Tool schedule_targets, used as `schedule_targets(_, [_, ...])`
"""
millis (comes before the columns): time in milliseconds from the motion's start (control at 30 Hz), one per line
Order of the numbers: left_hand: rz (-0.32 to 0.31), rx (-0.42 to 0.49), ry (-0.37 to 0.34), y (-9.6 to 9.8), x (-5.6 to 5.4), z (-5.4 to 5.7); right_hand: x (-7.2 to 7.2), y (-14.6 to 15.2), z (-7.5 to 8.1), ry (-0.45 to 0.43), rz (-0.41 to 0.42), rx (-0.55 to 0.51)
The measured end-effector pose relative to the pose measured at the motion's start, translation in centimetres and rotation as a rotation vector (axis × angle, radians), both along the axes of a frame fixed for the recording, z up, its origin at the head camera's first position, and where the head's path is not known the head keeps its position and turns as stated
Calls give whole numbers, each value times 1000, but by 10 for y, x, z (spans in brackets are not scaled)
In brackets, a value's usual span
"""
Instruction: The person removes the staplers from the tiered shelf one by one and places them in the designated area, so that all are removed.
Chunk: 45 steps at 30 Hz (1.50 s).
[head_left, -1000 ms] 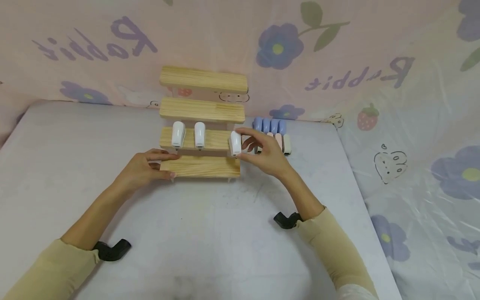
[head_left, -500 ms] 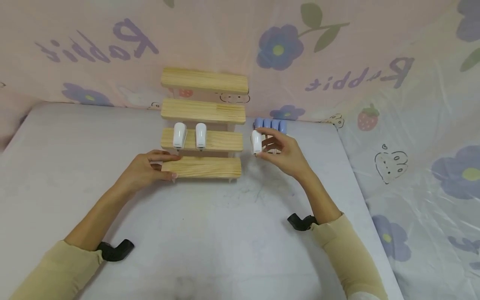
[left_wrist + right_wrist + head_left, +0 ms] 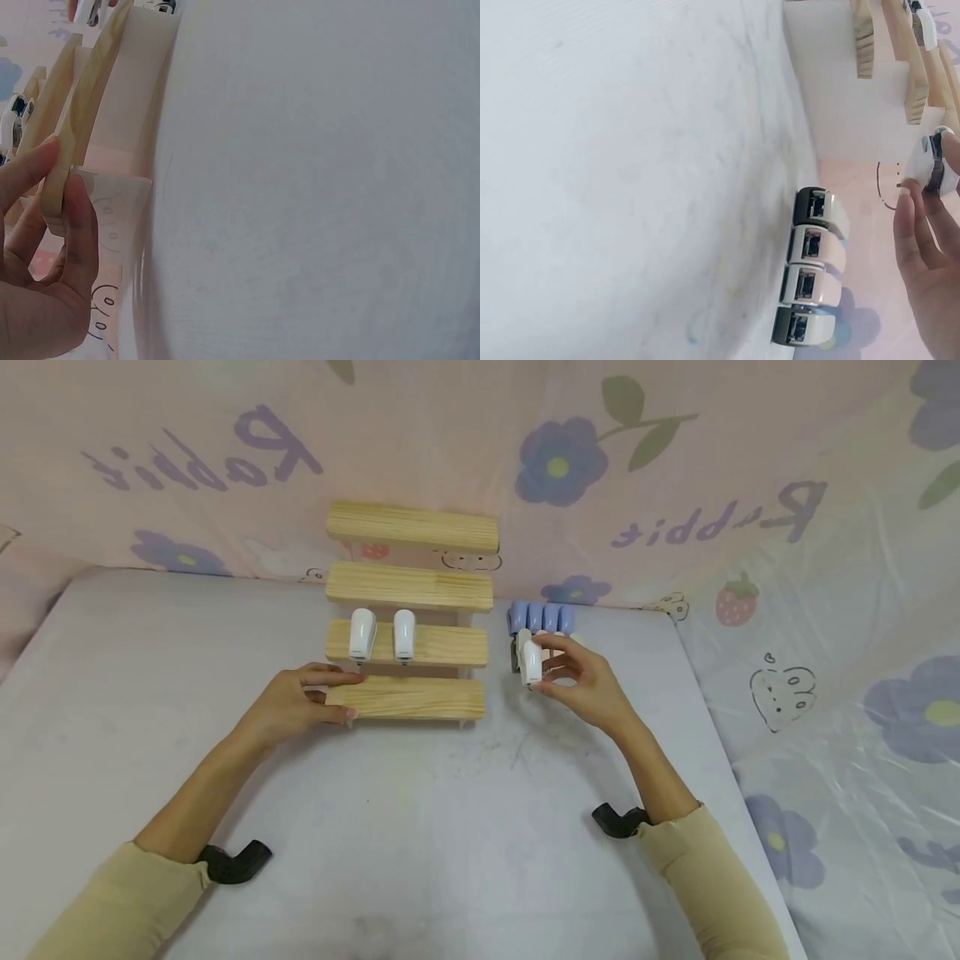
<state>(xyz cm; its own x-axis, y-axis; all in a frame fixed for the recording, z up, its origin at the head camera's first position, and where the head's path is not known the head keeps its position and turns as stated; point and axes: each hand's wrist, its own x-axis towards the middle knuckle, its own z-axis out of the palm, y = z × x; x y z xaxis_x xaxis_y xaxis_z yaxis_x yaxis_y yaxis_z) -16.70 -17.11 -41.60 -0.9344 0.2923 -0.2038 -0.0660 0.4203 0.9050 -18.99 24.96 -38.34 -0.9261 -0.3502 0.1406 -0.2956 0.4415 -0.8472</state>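
Note:
In the head view, my right hand pinches a small white stapler between thumb and fingers, off the right side of a stepped wooden rack. That stapler also shows at the right edge of the right wrist view, raised above the table. My left hand grips the left end of the rack's lowest board, thumb on its front edge. On the board above stand two white staplers, the left one and the middle one.
Right of the rack sits a back row of blue staplers. In front of them is a row of pale staplers, partly hidden by my right hand in the head view. A printed curtain hangs behind the white table.
My right hand has carried the white stapler off the right end of the rack's second board, rightward and then slightly nearer me. The left hand stays on the lowest board.

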Motion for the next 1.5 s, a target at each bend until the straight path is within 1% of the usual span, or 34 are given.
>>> schedule_targets(200, [1, -8, 5, 0, 1, 1, 2, 8, -8, -51, -15, 10])
schedule_targets(467, [-1, 2, -23, 0, 0, 2, 3, 17, -22, -85, -28, 41])
schedule_targets(533, [2, 1, -28, 0, 0, 3, 3, 17, -26, -92, -36, 69])
schedule_targets(667, [5, 6, -16, 0, 0, 3, 4, 16, -32, -105, -59, 126])
schedule_targets(833, [5, 10, -20, 0, 0, 4, 4, 18, -38, -99, -81, 164])
schedule_targets(900, [8, 12, -31, 0, 1, 4, 3, 18, -40, -93, -78, 166])
schedule_targets(967, [10, 17, -40, 0, 1, 4, 6, 14, -33, -100, -77, 171])
schedule_targets(1100, [13, 20, -66, 0, 1, 3, 5, 16, -37, -116, -81, 162])
schedule_targets(1133, [12, 17, -71, 0, 1, 3, 5, 16, -38, -121, -84, 161])
schedule_targets(1200, [12, 8, -84, 0, 0, 3, 2, 22, -48, -124, -91, 149])
schedule_targets(1367, [15, -4, -79, 0, 0, 2, 0, 22, -51, -136, -98, 153])
schedule_targets(1467, [18, 6, -69, -1, 1, 2, 1, 20, -49, -148, -100, 149])
schedule_targets(1500, [17, 8, -61, -1, 1, 2, 3, 18, -46, -151, -96, 145])
